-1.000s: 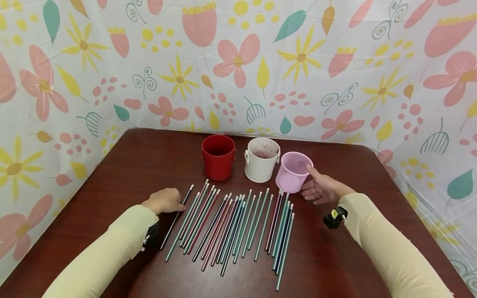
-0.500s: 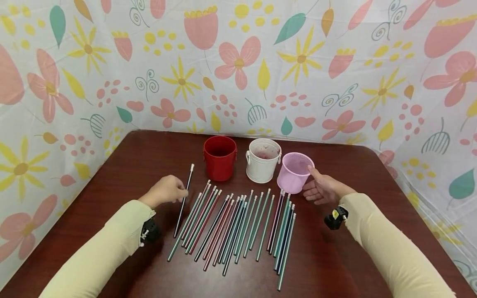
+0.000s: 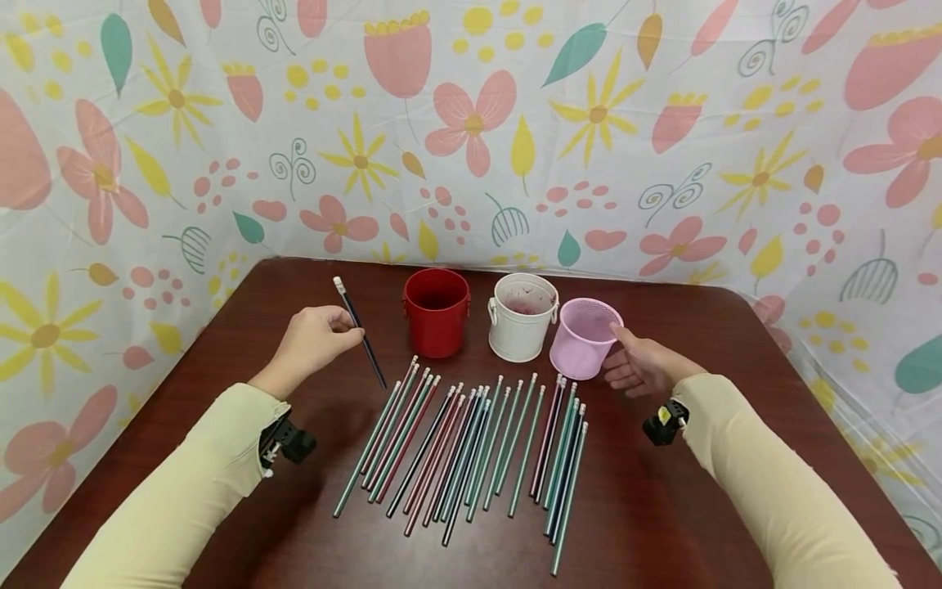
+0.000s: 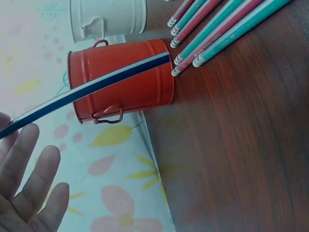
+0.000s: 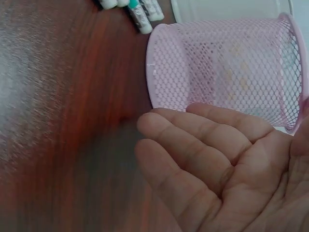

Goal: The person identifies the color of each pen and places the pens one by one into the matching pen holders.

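"Room?"
"Pale floral cloth point(image 3: 471, 196), far side plus left and right."
"Surface point(image 3: 648, 507)?"
"Dark red-brown wood, shiny at the near middle. Pencils point(image 3: 456, 458) lie across it; beyond them, left to right: red bucket point(image 3: 437, 327), white bucket point(image 3: 515, 334), pink mesh cup point(image 3: 577, 352)."
"Hands?"
"Left hand point(image 3: 312, 337): grip pinched on a dark pencil point(image 3: 371, 357), raised, left of the red bucket. Right hand point(image 3: 643, 364): grip loose, fingers extended, thumb on the cup's rim."
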`<state>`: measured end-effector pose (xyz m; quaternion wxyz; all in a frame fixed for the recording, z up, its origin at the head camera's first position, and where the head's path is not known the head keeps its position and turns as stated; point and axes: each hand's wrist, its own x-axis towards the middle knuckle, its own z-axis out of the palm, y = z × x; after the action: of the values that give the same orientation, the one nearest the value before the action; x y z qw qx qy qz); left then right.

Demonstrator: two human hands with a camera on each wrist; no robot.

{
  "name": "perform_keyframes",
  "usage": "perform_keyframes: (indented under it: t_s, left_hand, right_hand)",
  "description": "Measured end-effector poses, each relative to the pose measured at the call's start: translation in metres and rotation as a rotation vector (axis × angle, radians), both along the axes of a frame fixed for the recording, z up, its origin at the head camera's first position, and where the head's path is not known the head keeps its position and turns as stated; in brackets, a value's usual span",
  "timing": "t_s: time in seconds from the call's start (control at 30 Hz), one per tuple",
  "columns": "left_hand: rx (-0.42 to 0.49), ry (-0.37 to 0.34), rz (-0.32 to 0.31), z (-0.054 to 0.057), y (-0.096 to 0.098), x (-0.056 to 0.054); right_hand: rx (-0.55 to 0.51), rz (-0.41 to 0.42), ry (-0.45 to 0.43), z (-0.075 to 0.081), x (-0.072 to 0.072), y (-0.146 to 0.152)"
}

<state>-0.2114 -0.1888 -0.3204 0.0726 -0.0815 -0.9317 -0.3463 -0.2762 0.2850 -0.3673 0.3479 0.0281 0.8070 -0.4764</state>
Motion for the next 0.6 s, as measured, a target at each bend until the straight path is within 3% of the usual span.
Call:
perform_keyframes:
  t_s: [0.23, 0.43, 0.6]
  left_hand:
    - [0.043, 0.029, 0.077, 0.007, -0.001, -0.001]
    - [0.111, 0.100, 0.164, 0.012, 0.003, -0.009]
    - [0.155, 0.139, 0.190, 0.017, 0.009, -0.016]
  right_hand:
    - [0.013, 0.008, 0.001, 0.003, -0.005, 0.009]
    - [-0.008, -0.005, 0.005, 0.001, -0.006, 0.013]
    - [0.008, -0.056, 0.034, 0.001, -0.004, 0.010]
